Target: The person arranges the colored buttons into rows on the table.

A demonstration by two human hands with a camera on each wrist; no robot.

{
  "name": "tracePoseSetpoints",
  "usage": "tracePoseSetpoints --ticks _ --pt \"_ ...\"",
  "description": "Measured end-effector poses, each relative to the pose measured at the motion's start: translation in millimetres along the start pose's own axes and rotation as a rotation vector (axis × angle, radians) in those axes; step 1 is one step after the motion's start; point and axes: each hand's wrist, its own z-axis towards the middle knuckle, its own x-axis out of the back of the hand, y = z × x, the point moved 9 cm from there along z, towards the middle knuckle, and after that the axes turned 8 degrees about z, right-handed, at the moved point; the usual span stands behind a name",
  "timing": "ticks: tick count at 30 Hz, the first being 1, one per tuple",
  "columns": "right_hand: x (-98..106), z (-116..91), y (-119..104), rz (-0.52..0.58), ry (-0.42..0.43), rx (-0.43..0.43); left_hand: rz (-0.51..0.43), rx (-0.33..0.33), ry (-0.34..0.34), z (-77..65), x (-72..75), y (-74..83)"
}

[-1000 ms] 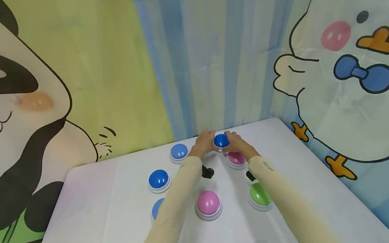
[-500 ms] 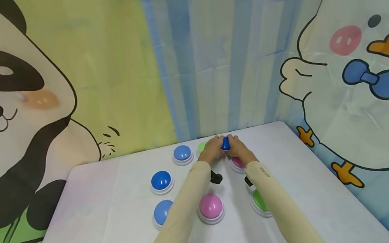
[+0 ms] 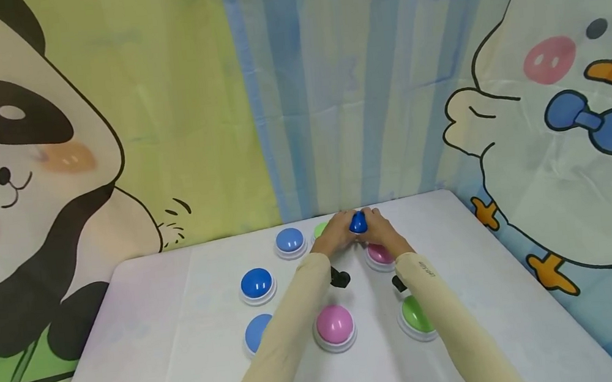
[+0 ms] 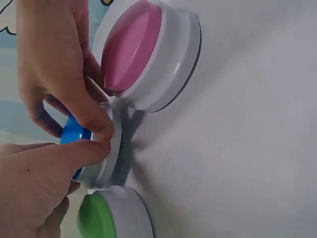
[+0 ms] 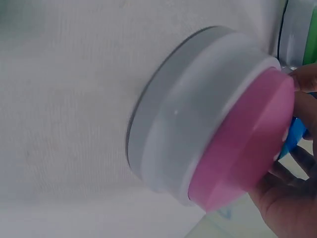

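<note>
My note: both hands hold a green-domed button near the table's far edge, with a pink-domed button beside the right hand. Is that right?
No: the button held by the left hand and right hand near the table's far edge has a blue dome, not green, as the head view shows. The pink-domed button is beside the right hand.

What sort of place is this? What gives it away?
Probably a play corner or staged recording booth; I can't tell which. Evidence: dome-topped push buttons on a white table, and backdrops printed with a cartoon panda and white cartoon bird.
</note>
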Motion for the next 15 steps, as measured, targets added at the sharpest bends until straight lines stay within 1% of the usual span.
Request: tracePoseSetpoints --ticks 3,6,8,12,15 --pt "8.0 -0.6 -3.4 0.004 0.011 0.028 -0.021 -0.023 0.036 3.4 6.1 0.7" --pt "16.6 -1.9 -10.6 0.001 0.012 0.068 -0.011 -0.033 0.068 6.5 11.6 0.6" --pt "21.0 -2.8 -14.0 0.008 0.004 0.079 -0.021 -0.035 0.089 7.8 14.9 0.0" --pt "28.7 -4.8 -16.6 0.033 -0.01 0.097 -0.035 -0.047 0.119 7.3 19.2 -0.2" --pt "34.2 -8.2 -17.5 0.06 -0.014 0.122 -0.044 -0.077 0.144 4.0 23.0 2.1"
